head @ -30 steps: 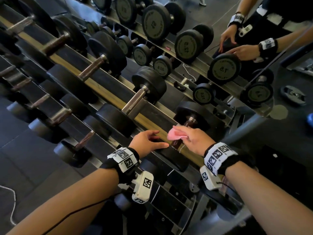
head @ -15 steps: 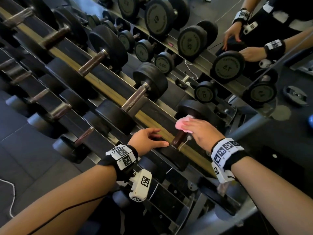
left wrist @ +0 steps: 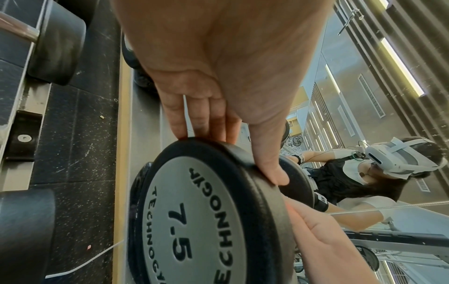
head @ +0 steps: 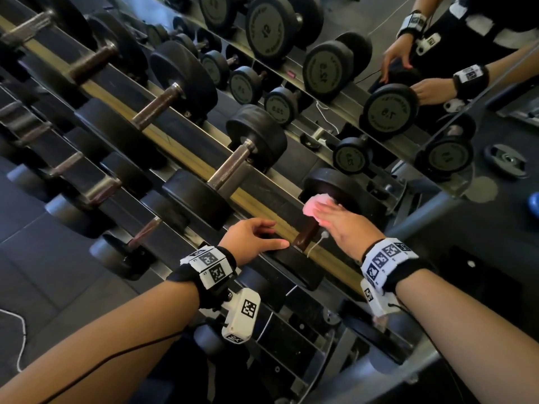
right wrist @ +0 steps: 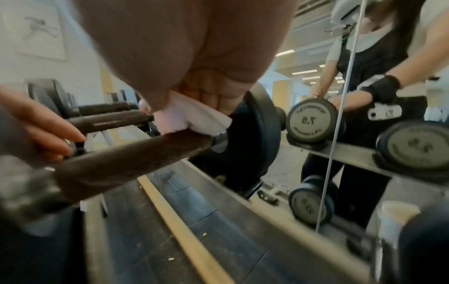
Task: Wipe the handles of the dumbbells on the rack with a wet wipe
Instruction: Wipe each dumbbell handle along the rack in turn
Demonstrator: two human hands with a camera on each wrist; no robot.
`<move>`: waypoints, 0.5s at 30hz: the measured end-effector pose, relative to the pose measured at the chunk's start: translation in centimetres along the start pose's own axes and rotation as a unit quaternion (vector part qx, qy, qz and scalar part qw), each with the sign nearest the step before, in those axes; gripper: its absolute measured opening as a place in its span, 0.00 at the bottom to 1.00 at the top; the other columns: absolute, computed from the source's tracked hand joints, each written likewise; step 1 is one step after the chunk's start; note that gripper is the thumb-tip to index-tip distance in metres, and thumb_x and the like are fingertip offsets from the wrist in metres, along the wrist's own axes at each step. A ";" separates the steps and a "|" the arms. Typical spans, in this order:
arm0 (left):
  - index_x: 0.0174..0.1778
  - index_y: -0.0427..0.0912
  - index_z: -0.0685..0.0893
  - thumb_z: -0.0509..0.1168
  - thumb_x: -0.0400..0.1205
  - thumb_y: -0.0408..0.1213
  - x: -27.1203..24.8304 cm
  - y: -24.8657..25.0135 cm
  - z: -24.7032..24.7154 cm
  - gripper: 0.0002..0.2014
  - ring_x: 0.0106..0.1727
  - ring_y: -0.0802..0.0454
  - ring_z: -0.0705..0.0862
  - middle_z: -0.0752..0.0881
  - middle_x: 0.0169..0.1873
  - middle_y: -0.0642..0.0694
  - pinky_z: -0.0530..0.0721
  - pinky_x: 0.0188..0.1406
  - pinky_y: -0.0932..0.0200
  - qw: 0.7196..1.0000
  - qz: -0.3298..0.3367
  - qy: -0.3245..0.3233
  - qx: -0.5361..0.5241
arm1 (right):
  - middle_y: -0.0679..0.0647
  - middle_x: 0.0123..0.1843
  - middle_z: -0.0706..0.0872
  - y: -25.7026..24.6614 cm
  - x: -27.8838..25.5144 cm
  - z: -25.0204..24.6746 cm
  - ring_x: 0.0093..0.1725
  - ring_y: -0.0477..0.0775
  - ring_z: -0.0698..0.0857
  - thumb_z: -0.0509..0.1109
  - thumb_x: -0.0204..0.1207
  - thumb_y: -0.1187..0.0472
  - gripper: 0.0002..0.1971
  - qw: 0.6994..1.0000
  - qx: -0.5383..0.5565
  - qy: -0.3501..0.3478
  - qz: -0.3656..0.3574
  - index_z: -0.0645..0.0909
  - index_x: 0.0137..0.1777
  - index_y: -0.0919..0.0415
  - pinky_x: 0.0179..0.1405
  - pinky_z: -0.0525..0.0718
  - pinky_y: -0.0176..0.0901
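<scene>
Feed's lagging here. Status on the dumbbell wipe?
Right hand holds wet wipe on handle, far end. Left hand steadies near 7.5 head. Nothing blocking.

My rack (head: 344,339): tiered, angled metal rails, a yellow strip along the upper one. Black dumbbells (head: 186,74) rest across its rails in rows, side by side. The end one (head: 294,266) is marked 7.5. A mirror (head: 364,13) backs the rack.

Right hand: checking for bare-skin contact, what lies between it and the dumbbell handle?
The wet wipe, pinched under the right hand against the dumbbell handle; clearest in the right wrist view.
</scene>
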State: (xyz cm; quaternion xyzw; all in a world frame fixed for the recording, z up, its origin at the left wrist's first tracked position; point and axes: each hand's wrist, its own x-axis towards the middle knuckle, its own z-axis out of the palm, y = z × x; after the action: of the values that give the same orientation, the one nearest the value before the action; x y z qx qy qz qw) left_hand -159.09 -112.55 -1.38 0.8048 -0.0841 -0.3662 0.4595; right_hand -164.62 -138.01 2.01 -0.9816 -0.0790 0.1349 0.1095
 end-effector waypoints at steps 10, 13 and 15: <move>0.67 0.57 0.80 0.77 0.68 0.58 -0.3 0.1 0.2 0.31 0.55 0.69 0.80 0.84 0.52 0.66 0.72 0.53 0.68 1.000 0.018 0.011 0.016 | 0.43 0.81 0.72 -1.9 -1.9 1.6 0.80 0.58 0.72 0.50 0.87 0.49 0.23 0.989 0.129 -0.075 -0.015 0.60 0.75 0.19 0.76 0.72 0.61; 0.66 0.59 0.80 0.77 0.69 0.57 -0.2 0.0 0.2 0.29 0.53 0.73 0.79 0.84 0.50 0.68 0.73 0.55 0.66 1.000 0.012 0.005 0.006 | 0.47 0.84 0.68 -0.3 -0.9 1.1 0.84 0.61 0.65 0.53 0.89 0.59 0.23 0.988 0.141 -0.012 0.059 0.69 0.80 0.38 0.81 0.63 0.56; 0.66 0.59 0.80 0.77 0.69 0.56 -0.2 0.0 0.1 0.29 0.52 0.73 0.79 0.84 0.50 0.67 0.73 0.56 0.64 1.000 0.012 0.003 0.005 | 0.54 0.86 0.63 -0.4 -0.8 1.1 0.86 0.59 0.59 0.51 0.89 0.62 0.23 0.992 0.108 0.017 0.060 0.68 0.83 0.52 0.84 0.56 0.53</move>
State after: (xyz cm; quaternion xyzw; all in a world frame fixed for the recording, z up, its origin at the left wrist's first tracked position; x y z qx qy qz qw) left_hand -159.32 -112.53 -1.34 0.8070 -0.0940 -0.3577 0.4603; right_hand -165.73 -137.51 1.25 -0.9692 -0.0029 0.1323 0.2077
